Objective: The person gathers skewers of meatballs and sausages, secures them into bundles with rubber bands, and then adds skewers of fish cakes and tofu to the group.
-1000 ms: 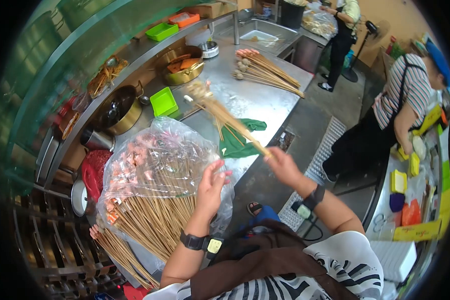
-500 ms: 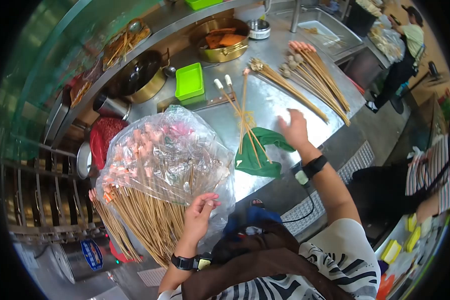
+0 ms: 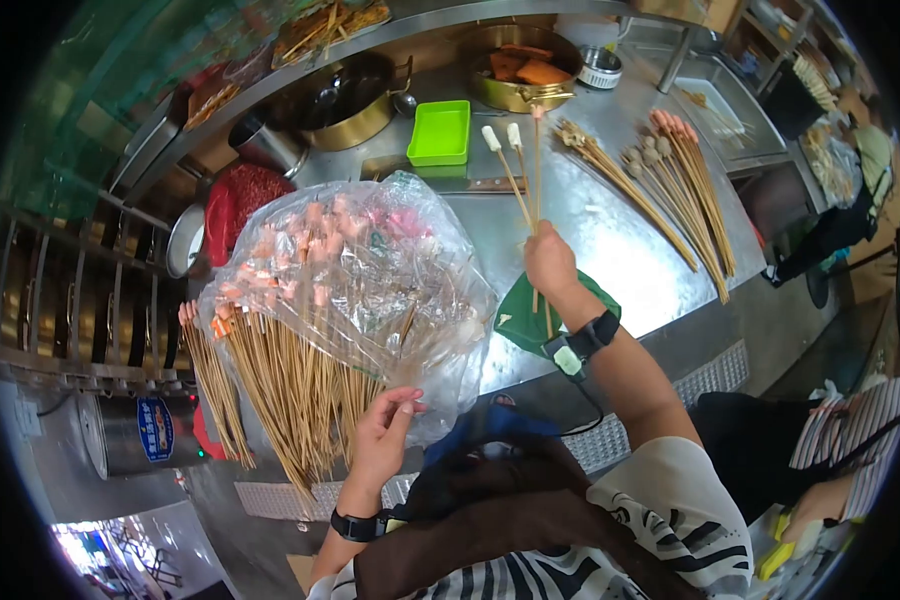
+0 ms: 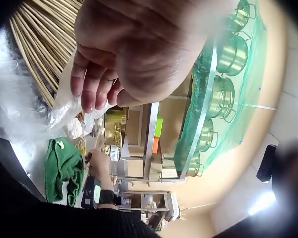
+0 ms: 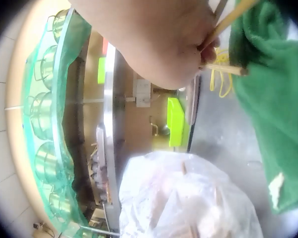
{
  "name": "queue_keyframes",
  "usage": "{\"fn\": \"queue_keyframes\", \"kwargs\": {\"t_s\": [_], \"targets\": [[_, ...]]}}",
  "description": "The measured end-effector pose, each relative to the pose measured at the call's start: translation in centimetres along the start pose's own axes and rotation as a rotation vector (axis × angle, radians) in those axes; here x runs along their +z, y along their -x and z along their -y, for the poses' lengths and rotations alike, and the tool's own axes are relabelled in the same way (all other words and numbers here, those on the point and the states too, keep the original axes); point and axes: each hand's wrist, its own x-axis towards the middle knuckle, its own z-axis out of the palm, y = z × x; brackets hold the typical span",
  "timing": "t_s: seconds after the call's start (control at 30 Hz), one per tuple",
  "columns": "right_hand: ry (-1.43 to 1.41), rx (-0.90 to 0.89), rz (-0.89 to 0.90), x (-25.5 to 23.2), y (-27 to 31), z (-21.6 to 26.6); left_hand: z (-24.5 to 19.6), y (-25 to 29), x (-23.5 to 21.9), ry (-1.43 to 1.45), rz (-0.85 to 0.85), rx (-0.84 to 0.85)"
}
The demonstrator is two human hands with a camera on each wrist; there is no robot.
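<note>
My right hand (image 3: 552, 262) grips a few loose skewers (image 3: 511, 180) over the green cloth (image 3: 515, 315). Two of them have white tips and one a pink tip; the stick ends come out below the fist. In the right wrist view a stick (image 5: 231, 22) runs out of the curled fingers. My left hand (image 3: 380, 430), fingers loosely bent and holding nothing, is beside the clear plastic bag (image 3: 370, 270). That bag covers the pink-tipped heads of a large pile of skewers (image 3: 280, 390), whose bare sticks point toward me.
Sorted skewer bundles (image 3: 710, 215) lie at the right of the steel table. Behind are a bright green tray (image 3: 440, 133), a knife (image 3: 490, 185) and brass pots (image 3: 355, 125). A sink (image 3: 715, 105) is at the far right, and a person in a striped top (image 3: 850, 440) stands at right.
My right hand first held a bundle of skewers, then released it on the table beside the others. It has since moved left and grips the loose skewers. My left hand stays near the bag.
</note>
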Motion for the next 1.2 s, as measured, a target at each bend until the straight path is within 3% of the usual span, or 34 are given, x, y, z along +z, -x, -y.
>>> {"fn": "queue_keyframes", "kwargs": {"t_s": [0.2,0.27,0.3,0.37,0.4,0.43,0.47,0.5,0.57,0.6,0.63,0.67,0.77,0.8,0.83,0.87,0.9,0.97,1.03,1.13,1.2], "targets": [[0.071,-0.086,0.212,5.3,-1.3,-0.7,0.9,1.2,-0.5,0.084,-0.084,-0.021],[0.123,-0.131,0.219,4.6,-0.9,-0.1,0.4,1.7,-1.7,-0.041,-0.081,-0.07],[0.141,-0.211,0.074,4.9,-0.7,-0.8,0.7,1.9,-2.5,-0.036,-0.127,-0.096],[0.195,-0.392,-0.184,4.2,0.7,-0.5,1.5,2.5,-4.0,-0.227,-0.305,0.152],[0.232,-0.499,-0.304,2.3,1.9,0.7,1.5,3.0,-4.8,-0.225,-0.321,0.139],[0.232,-0.508,-0.293,1.0,3.3,1.9,1.3,3.4,-5.8,-0.423,-0.389,0.208],[-0.043,-0.442,-0.078,-0.3,5.1,2.9,1.3,3.8,-6.7,-0.622,-0.45,0.275],[-0.311,-0.358,0.14,-1.2,7.2,3.7,1.8,4.3,-7.3,-0.631,-0.471,0.252],[-0.664,-0.311,0.761,-2.3,12.3,6.1,3.0,5.1,-8.5,-0.663,-0.477,0.229],[-0.874,-0.169,1.161,-1.8,14.4,7.0,3.6,5.4,-9.2,-0.7,-0.484,0.225],[-0.867,-0.08,1.401,-0.6,16.4,7.7,4.1,5.6,-9.9,-0.773,-0.483,0.231],[-0.779,0.014,1.53,1.1,18.0,8.2,4.5,5.9,-10.4,-0.768,-0.469,0.228],[-0.668,-0.018,1.434,6.7,20.1,7.5,5.4,6.1,-11.7,-0.815,-0.249,0.149],[-0.447,-0.086,1.261,8.0,19.4,7.7,5.2,5.9,-11.9,-0.808,-0.239,0.158],[-0.228,-0.145,1.083,8.5,18.8,8.5,4.5,5.6,-12.1,-0.944,-0.285,0.338],[-0.391,-0.103,0.865,8.2,18.4,9.4,4.2,5.2,-12.4,-1.074,-0.332,0.522],[-0.545,-0.062,0.64,7.0,18.0,11.1,4.4,4.8,-13.0,-1.062,-0.319,0.509],[-0.831,-0.113,0.411,5.0,16.4,14.1,3.2,3.9,-13.4,-1.111,-0.328,0.479],[-1.127,0.005,0.336,2.8,14.8,17.1,3.2,2.9,-13.9,-1.174,-0.314,0.391],[-1.598,0.073,0.432,1.3,12.6,19.1,4.3,1.8,-14.8,-1.218,-0.253,0.331],[-1.644,0.01,0.425,0.9,11.9,20.4,4.4,1.7,-15.0,-1.227,-0.247,0.339]]}}
